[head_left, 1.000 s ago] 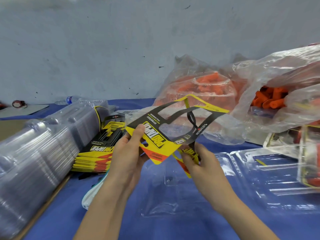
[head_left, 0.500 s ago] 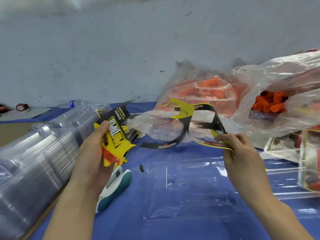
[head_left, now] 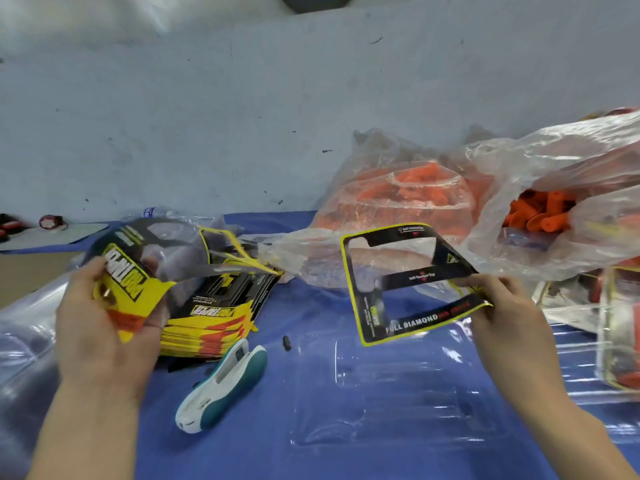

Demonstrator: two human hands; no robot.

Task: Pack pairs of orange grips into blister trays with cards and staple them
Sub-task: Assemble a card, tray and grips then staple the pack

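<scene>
left hand point(head_left: 104, 327) grips yellow card point(head_left: 133, 289); right hand point(head_left: 509, 313) pinches black card point(head_left: 408, 282).

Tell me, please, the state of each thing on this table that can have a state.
Left hand: grips the first card, held up.
Right hand: pinches the second card by its edge.
Blister tray: lying on the blue cloth, empty.
Stapler: lying on the cloth, untouched.
Card stack: piled, untouched.
Grip bag: open, orange grips inside.

Black card point(head_left: 415, 320) reads FULL DIAMOND; card stack point(head_left: 214, 311) perhaps PRO TAPER (inverted).

yellow card point(head_left: 129, 285) motion-blurred, tray stack point(head_left: 24, 344) cut off at left
</scene>
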